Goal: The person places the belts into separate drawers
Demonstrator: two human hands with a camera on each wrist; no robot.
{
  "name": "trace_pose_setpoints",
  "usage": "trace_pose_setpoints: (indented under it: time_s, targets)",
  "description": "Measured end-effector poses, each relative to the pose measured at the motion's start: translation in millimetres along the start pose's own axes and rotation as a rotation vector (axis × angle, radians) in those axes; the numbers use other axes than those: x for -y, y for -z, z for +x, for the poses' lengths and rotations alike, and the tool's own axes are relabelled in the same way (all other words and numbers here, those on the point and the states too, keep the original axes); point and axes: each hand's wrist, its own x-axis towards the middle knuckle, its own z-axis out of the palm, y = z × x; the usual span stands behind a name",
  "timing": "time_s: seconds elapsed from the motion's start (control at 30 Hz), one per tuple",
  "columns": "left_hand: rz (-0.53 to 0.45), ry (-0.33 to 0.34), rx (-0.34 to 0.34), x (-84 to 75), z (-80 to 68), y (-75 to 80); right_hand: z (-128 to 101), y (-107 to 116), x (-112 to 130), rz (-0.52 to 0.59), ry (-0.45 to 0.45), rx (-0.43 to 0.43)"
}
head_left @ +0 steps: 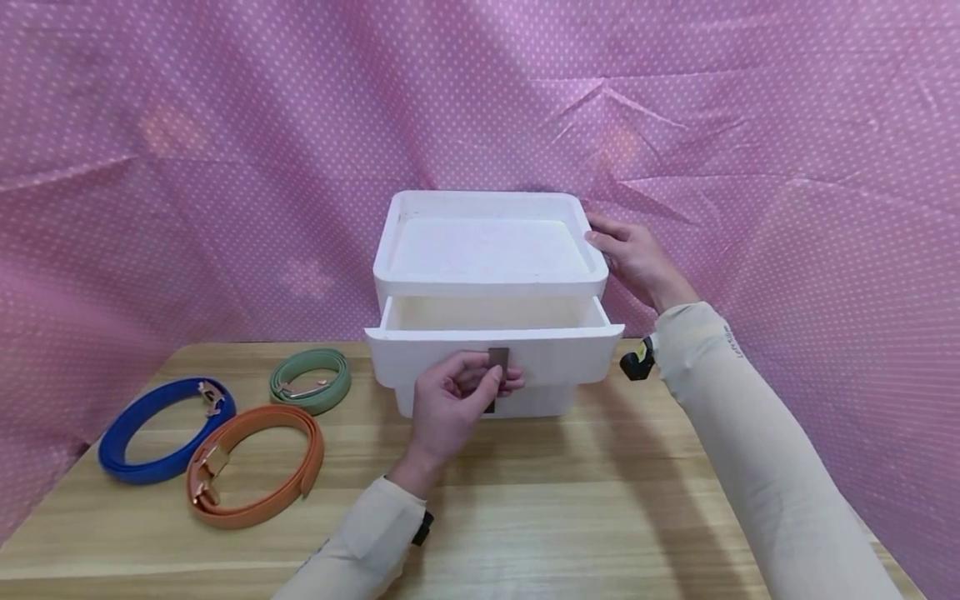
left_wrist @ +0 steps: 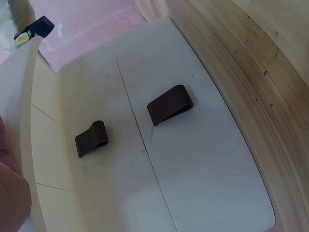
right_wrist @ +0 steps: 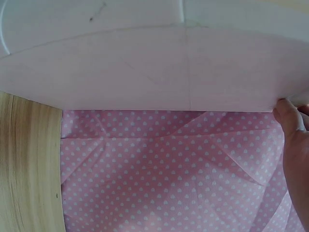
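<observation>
From the head view I see the cabinet [head_left: 487,300], a small white plastic set of drawers, standing at the table's [head_left: 570,500] back edge, about midway along it, against the pink cloth [head_left: 225,167]. Its top drawer [head_left: 495,346] is pulled partway out. My left hand [head_left: 453,400] pinches the dark tab [head_left: 498,360] on that drawer's front, thumb and fingers curled together on it. My right hand [head_left: 633,258] rests flat against the cabinet's right upper corner, fingers straight and close together, holding nothing.

I judge the cabinet light and stiff, thin-walled and smooth, so it would likely slide on the wood if the drawer drags; the bracing hand on the corner suits that. The tab looks like a soft folded strap, the only real hold on the drawer front, and it should take a gentle straight pull better than a twist.

The left wrist view shows what the head view mostly hides: two tabs, one on each drawer front [left_wrist: 91,138] [left_wrist: 170,104], and the seam between the drawers. The right wrist view shows only the cabinet's plain side wall [right_wrist: 154,63], the cloth behind and a fingertip [right_wrist: 288,116] at its edge.

Only the head view shows three belts near the table's left edge: blue [head_left: 161,429], orange [head_left: 255,462], green [head_left: 311,381], well apart from the cabinet.
</observation>
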Motion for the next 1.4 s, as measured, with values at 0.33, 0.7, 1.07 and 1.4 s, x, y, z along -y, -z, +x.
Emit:
trace_pose_setpoints:
  time_s: [0.33, 0.7, 1.07, 1.4]
  targets:
    - [-0.003, -0.037, 0.007, 1.6, -2.3, 0.5, -0.6, -2.5, -2.0, 0.012, 0.017, 0.0]
    - [0.0, -0.061, 0.025, 0.8, -3.1, 0.6, -0.8, -1.9, -2.4, 0.006, 0.016, -0.004]
    - [0.011, -0.043, 0.029, -0.2, -4.9, 0.5, -0.1, -1.6, -4.0, 0.004, 0.008, -0.01]
    - [0.014, -0.049, 0.032, -3.2, -5.9, -0.4, -0.5, -1.4, -1.0, -0.003, 0.015, -0.009]
